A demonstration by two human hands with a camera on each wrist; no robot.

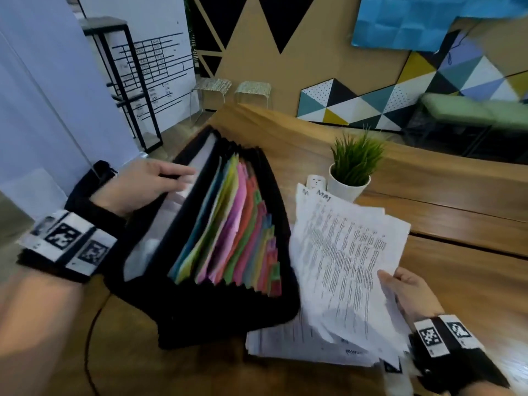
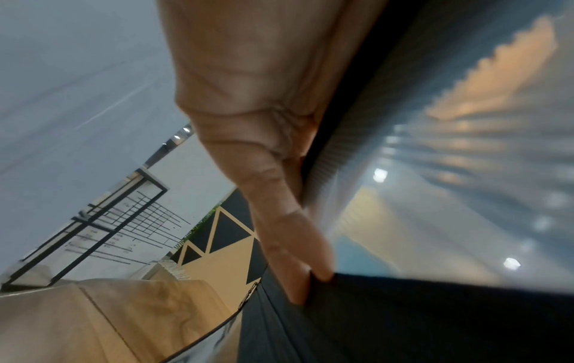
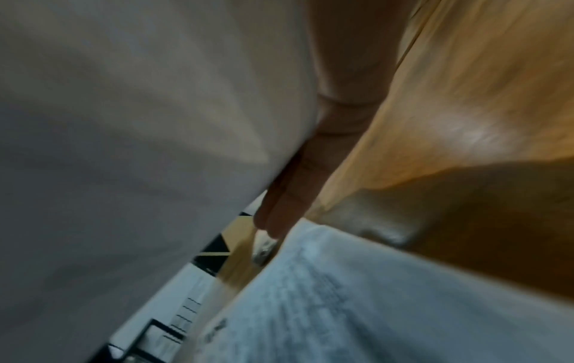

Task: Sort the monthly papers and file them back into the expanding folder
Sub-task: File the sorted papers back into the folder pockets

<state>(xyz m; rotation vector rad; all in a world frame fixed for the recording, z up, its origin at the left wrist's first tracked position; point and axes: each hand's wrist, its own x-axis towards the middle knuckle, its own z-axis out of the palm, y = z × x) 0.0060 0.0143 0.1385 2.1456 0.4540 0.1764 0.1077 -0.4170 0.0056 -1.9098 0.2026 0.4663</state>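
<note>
A black expanding folder point(image 1: 197, 312) lies open on the wooden table, its coloured dividers point(image 1: 240, 232) fanned out. My left hand point(image 1: 148, 184) holds the folder's far-left edge point(image 2: 317, 157), thumb on top and fingers behind. My right hand point(image 1: 405, 292) grips a bundle of printed white papers point(image 1: 343, 252) at its lower right corner, lifted just right of the folder; "MAY" is handwritten at the top. In the right wrist view the fingers point(image 3: 289, 203) lie under the held sheets point(image 3: 124, 147). A flat stack of more printed papers point(image 1: 297, 344) lies beneath.
A small potted plant in a white pot point(image 1: 350, 174) stands behind the papers, with a small white object point(image 1: 315, 182) beside it. The table point(image 1: 457, 224) stretches right. Two stools point(image 1: 254, 90) and a black shelf frame point(image 1: 125, 81) stand beyond the table.
</note>
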